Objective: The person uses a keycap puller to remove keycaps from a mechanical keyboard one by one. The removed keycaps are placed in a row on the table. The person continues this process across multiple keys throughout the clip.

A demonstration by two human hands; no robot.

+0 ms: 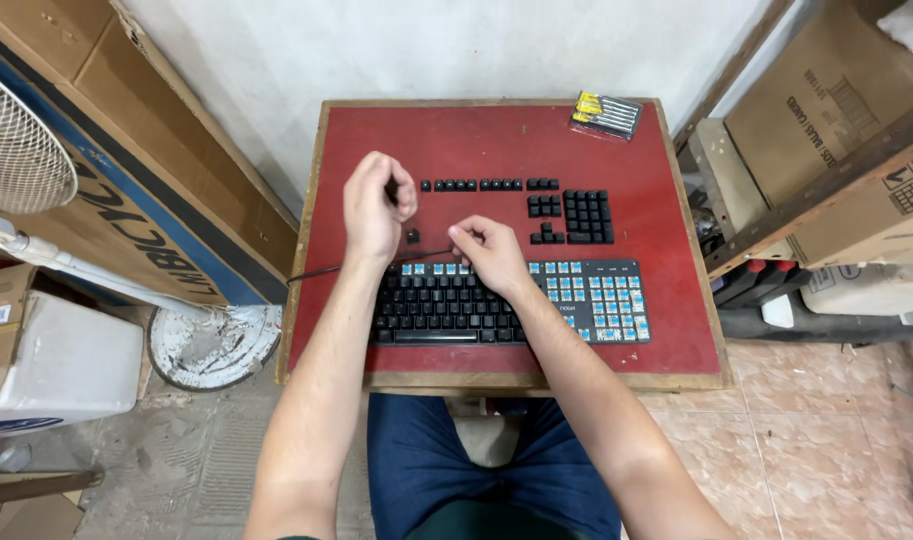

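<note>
Your left hand point(376, 205) hovers above the red table point(496, 150), just beyond the keyboard's point(476, 305) top left corner, with its fingers curled in tight around something small and dark; what it is you cannot tell from here. One loose black keycap point(412, 236) lies on the table just beside that hand. Your right hand point(491, 252) rests at the keyboard's top edge, fingers pinched narrow at the upper row, and whether anything sits between the fingertips cannot be told. The left part of the keyboard carries black caps, while the right part shows bare blue switches. Removed keycaps point(571, 215) lie in neat rows and blocks on the table beyond the keyboard. At the far right corner sits a flat yellow-and-black pack of small tools point(606, 113). Brown cardboard boxes point(836, 120) with dark printed labels stand to the right, and a large box point(106, 130) with a blue band leans on the left.
</note>
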